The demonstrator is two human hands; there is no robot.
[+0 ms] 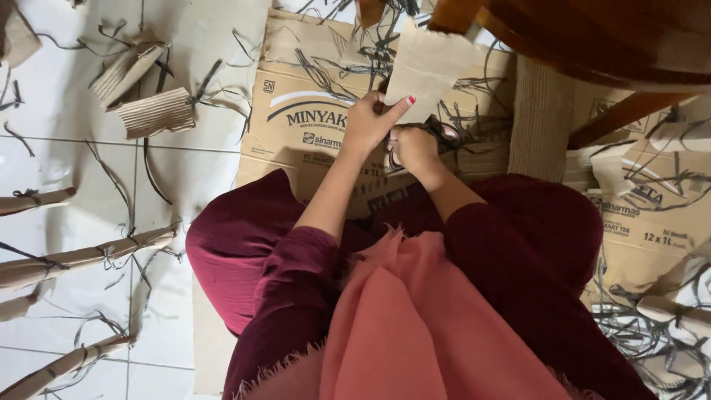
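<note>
Fig.: left hand grips cardboard piece; right hand clenched on scissors, w/ flattened box on floor beneath.

Soft, even daylight; the white floor on the left is bright with mild glare, shadows are weak, the far right is darker

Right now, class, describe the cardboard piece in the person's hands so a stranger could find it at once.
Start at the flattened carton on the tiled floor. Above its middle, the left hand grips a pale cardboard piece. It alone is lifted and smooth; the ribbed pieces lie on the tiles.
</note>
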